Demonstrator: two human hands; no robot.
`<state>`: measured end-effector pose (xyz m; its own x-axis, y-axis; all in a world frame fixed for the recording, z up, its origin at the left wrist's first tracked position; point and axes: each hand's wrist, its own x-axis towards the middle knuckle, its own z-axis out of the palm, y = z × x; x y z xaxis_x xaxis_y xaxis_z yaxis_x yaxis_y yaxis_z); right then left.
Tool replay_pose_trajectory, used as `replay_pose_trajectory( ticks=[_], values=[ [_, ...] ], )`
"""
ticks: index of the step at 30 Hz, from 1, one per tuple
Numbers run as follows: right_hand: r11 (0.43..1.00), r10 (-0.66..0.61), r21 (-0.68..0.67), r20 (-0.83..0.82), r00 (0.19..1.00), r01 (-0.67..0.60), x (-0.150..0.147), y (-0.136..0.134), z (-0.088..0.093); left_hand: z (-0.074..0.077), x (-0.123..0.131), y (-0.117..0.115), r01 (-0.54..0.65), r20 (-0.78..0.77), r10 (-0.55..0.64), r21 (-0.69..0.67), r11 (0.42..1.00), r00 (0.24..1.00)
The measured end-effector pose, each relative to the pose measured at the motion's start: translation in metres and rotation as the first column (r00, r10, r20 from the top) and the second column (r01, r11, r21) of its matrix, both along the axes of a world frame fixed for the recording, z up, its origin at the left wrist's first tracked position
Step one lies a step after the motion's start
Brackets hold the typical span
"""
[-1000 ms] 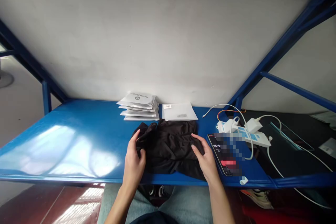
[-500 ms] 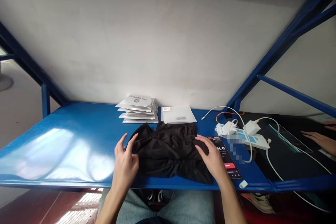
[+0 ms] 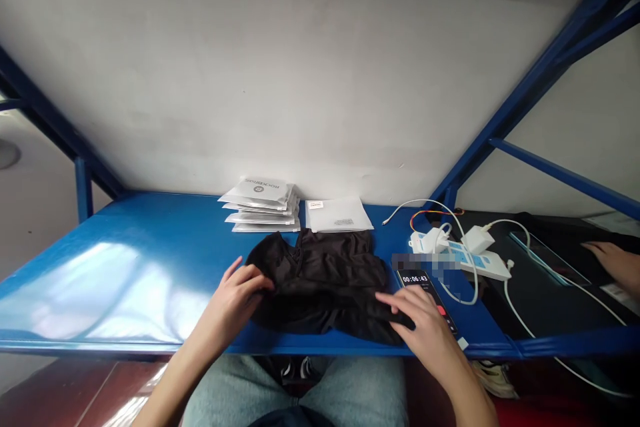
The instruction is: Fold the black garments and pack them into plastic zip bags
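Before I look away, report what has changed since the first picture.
The left grip has let go of the bunched left end of the black cloth, which lies spread farther left, and reaches over it again, pinch unclear. The right grip has moved nearer the person and rightward, partly covering the phone. Another person's hand has appeared at far right. The pouch stack, flat pouch and power strip stayed put.

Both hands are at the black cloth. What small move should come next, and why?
Probably draw the left hand and right hand gently apart to smooth the black cloth: its surface looks creased, and the hands are at its opposite sides. Whether either hand grips it firmly is unclear.
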<state>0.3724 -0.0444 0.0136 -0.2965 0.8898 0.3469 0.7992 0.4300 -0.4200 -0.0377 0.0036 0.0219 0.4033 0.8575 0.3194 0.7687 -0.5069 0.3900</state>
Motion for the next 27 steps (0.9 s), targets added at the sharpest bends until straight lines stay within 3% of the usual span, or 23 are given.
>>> replay_pose_trajectory(
  ticks=[3, 6, 9, 10, 14, 16, 19, 22, 24, 27],
  values=[
    [0.994, 0.035, -0.101, 0.022, 0.999, -0.033, 0.01, -0.026, -0.007, 0.013, -0.015, -0.028, 0.16, -0.026, -0.165, -0.142, 0.977, 0.986],
    [0.993, 0.03, -0.114, 0.005, 1.0, -0.029, 0.015, -0.028, -0.007, 0.029, -0.011, -0.031, 0.139, -0.054, -0.154, -0.21, 0.968, 0.987],
    [1.0, 0.001, -0.022, 0.022, 1.0, -0.001, 0.012, -0.005, -0.001, 0.035, 0.014, -0.003, 0.028, -0.098, -0.038, -0.1, 0.995, 0.994],
    [1.0, 0.003, -0.007, 0.062, 0.998, -0.002, 0.01, 0.005, 0.002, 0.033, 0.025, 0.01, 0.04, -0.127, -0.049, -0.067, 0.997, 0.991],
    [0.999, 0.028, -0.026, 0.216, 0.976, -0.023, 0.001, 0.042, 0.011, 0.023, 0.059, 0.065, 0.245, -0.223, -0.258, -0.086, 0.966, 0.94],
    [0.999, 0.034, -0.04, 0.218, 0.975, -0.025, -0.002, 0.057, 0.017, 0.023, 0.067, 0.085, 0.287, -0.198, -0.305, -0.118, 0.951, 0.931],
    [0.999, -0.022, -0.035, 0.132, 0.991, 0.027, -0.007, 0.082, 0.03, 0.034, 0.076, 0.1, 0.158, -0.107, -0.165, -0.066, 0.985, 0.981],
    [0.973, -0.184, 0.136, -0.014, 0.983, 0.184, -0.022, 0.103, 0.038, 0.041, 0.092, 0.096, -0.064, -0.071, 0.074, 0.132, 0.989, 0.995],
    [0.95, -0.19, 0.231, -0.111, 0.976, 0.211, -0.039, 0.108, 0.033, 0.035, 0.105, 0.083, -0.043, -0.09, 0.063, 0.203, 0.978, 0.994],
    [0.984, -0.091, 0.139, -0.115, 0.989, 0.107, -0.064, 0.1, 0.01, 0.007, 0.12, 0.06, 0.042, -0.183, -0.014, 0.154, 0.987, 0.983]
  ],
)
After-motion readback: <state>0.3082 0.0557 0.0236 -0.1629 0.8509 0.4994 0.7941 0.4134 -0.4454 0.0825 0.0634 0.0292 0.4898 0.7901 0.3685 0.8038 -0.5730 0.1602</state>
